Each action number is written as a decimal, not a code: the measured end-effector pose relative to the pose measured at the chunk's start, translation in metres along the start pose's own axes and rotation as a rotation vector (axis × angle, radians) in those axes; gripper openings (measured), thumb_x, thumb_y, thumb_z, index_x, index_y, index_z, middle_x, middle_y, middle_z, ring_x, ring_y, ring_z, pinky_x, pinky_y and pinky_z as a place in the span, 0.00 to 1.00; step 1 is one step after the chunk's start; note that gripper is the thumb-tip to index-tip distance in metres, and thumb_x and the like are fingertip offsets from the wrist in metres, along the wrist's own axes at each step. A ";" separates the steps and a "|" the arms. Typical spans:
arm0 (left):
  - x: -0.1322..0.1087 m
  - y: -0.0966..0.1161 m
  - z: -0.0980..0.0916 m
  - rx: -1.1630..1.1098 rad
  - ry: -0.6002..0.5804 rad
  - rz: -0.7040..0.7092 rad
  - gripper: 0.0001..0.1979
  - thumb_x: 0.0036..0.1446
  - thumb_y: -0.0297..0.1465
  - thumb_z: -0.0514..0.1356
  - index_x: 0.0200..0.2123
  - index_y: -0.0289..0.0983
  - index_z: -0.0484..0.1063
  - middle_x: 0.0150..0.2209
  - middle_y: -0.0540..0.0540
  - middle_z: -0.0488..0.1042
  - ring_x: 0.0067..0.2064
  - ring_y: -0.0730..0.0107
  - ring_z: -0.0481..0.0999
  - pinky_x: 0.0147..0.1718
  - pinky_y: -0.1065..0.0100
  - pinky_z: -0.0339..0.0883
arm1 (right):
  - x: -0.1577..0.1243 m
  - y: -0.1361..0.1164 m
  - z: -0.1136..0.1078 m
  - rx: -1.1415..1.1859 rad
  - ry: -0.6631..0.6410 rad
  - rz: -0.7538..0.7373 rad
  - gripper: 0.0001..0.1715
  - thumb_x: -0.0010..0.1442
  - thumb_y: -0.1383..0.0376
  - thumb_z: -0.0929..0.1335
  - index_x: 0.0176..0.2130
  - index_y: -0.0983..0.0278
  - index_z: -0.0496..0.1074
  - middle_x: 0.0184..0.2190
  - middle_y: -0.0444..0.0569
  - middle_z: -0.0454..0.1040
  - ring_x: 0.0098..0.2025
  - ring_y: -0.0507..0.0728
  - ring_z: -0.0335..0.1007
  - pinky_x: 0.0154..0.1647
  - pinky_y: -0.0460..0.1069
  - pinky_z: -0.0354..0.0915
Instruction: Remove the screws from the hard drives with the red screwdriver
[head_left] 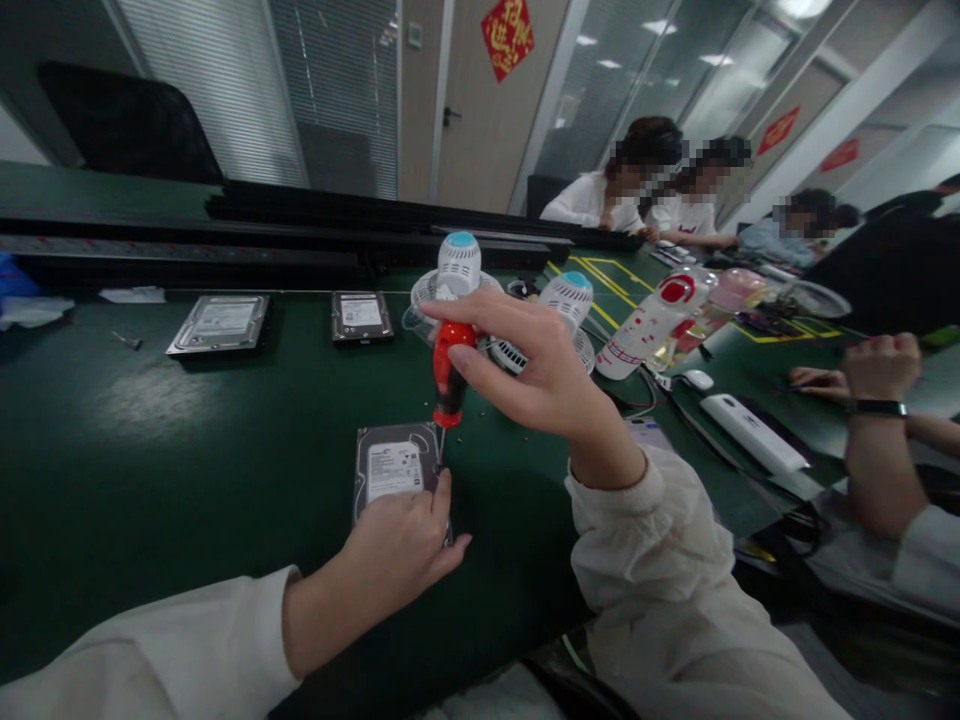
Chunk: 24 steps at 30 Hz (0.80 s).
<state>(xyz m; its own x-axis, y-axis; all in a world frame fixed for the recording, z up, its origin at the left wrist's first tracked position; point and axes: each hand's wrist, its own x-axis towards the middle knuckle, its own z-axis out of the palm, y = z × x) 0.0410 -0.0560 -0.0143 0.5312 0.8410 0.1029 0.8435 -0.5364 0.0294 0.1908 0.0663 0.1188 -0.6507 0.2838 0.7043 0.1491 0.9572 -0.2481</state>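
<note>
Hard drive (395, 468) lying label-up on the dark green tabletop (150, 440) gets a screw worked at its near right corner, as a person in white sleeves steadies it with the left hand (401, 545), fingers curled down over the near edge of the casing; the right hand (529, 365) is closed around the red-and-black handle of a screwdriver (448, 380) held upright, its tip set at the drive's right edge just beside the left fingers. The work appears to be at the screw-turning stage, and the next move seems to call for keeping the shaft vertical and pressing down so the tip stays seated. Two more drives (219, 322) (361, 315) lie farther back, small white fans (459, 265) stand behind the tool, and a co-worker's hand (881, 365) rests at right
</note>
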 end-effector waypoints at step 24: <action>0.000 0.000 -0.003 0.012 -0.023 -0.010 0.34 0.65 0.44 0.57 0.61 0.19 0.66 0.40 0.29 0.81 0.36 0.54 0.82 0.28 0.63 0.72 | 0.001 -0.002 -0.003 0.031 0.014 0.022 0.17 0.66 0.68 0.65 0.50 0.73 0.75 0.44 0.55 0.81 0.45 0.52 0.77 0.48 0.50 0.70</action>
<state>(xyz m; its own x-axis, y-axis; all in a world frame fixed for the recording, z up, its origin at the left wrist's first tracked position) 0.0409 -0.0561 -0.0117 0.5245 0.8477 0.0799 0.8494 -0.5274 0.0187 0.1918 0.0644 0.1218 -0.6373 0.3056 0.7074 0.1402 0.9486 -0.2836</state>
